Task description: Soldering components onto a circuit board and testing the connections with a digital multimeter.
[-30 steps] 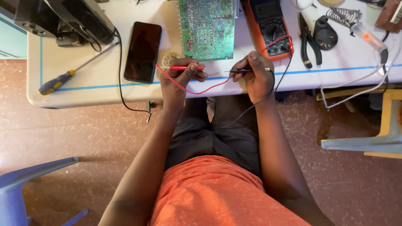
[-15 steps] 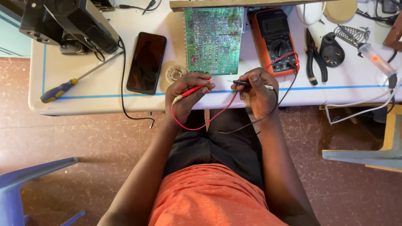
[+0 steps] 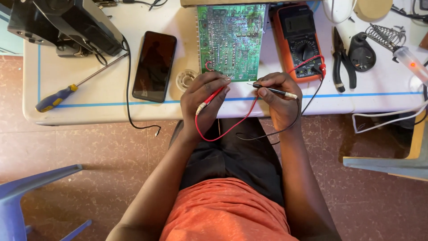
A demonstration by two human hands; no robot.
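The white table fills the upper half of the frame, and the green circuit board lies flat on it at upper centre, its long axis running up the frame, away from the person. Its near edge sits just above both hands, so the board lies straight ahead of the fingers, and neither hand looks clearly nearer to it than the other.

Right of the board, touching or nearly so, is the orange multimeter, from which both leads run down to the hands. Left of the board lies a black phone, and further left a blue-and-yellow screwdriver.

The left hand is closed around the red probe, which slants from lower left to upper right, its upper end hidden under the fingers just beside the board's near edge. The right hand pinches the black probe, held nearly level, its metal tip pointing left towards the left hand, close below the board's lower right corner and apparently not touching it
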